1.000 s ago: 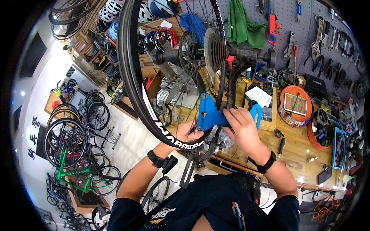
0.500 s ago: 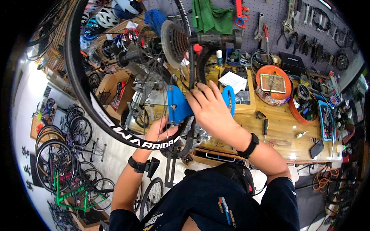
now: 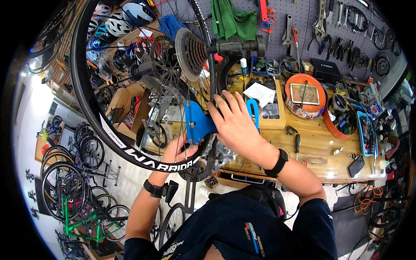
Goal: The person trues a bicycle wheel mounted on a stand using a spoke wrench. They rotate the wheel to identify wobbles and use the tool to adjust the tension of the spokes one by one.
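A black bicycle wheel (image 3: 89, 102) with white lettering and a cassette (image 3: 190, 54) on its hub stands upright in a truing stand. At the lower part of the rim is the stand's blue plate (image 3: 196, 122). My left hand (image 3: 174, 149) reaches in among the spokes beside this plate, its fingers curled and partly hidden; what they pinch is too small to make out. My right hand (image 3: 236, 125) lies over the wheel's near edge between the blue plate and a blue loop-shaped piece (image 3: 253, 108), with its fingers stretched out and slightly apart.
Behind the stand is a wooden workbench (image 3: 320, 156) with an orange round tray (image 3: 299, 89), a screwdriver (image 3: 297, 143) and a blue basket (image 3: 367, 134) of tools. Wrenches and pliers hang on the pegboard (image 3: 299, 8). Several bicycles (image 3: 93, 221) stand at the left; helmets (image 3: 118, 24) fill a rack.
The view has shifted slightly. Both hands keep nearly the same places at the wheel, and the fingers of my right hand are spread a little wider.
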{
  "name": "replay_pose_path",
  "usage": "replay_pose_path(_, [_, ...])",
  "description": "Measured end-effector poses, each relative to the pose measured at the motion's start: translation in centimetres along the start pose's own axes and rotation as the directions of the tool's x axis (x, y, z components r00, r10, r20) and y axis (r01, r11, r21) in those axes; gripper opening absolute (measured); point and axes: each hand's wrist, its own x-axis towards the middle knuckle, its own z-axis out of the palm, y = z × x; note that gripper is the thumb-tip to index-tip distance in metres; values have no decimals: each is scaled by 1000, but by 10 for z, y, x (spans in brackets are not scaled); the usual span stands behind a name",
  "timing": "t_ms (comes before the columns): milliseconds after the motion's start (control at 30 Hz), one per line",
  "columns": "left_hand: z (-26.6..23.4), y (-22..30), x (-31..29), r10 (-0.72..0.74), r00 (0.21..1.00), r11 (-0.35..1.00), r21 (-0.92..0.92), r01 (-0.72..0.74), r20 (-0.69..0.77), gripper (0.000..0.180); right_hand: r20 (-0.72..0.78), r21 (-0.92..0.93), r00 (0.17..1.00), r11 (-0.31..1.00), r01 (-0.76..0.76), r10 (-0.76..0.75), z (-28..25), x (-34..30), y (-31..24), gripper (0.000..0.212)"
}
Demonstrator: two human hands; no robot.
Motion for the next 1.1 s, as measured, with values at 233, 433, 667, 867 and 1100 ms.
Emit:
replay_pose_path(233, [-3,0,0,43,999,992,115,-43,7,37,-99,86,993,994,69,-60,11,-2,8,34])
replay_pose_path(433, [-6,-15,2,177,984,980,90,-179,29,62,-39,61,999,998,-21,23,17,-5,24,33])
replay_pose_path(667, [-2,-23,1,207,975,978,31,-205,-75,84,-76,92,995,994,64,-57,30,6,24,36])
replay_pose_path(867, [-4,-23,2,205,976,978,-3,-206,-77,88,-23,82,994,991,104,-102,28,19,25,43])
replay_pose_path(1100, [-3,-25,1,217,970,976,10,-217,-110,89,23,102,995,990,93,-96,37,24,19,43])
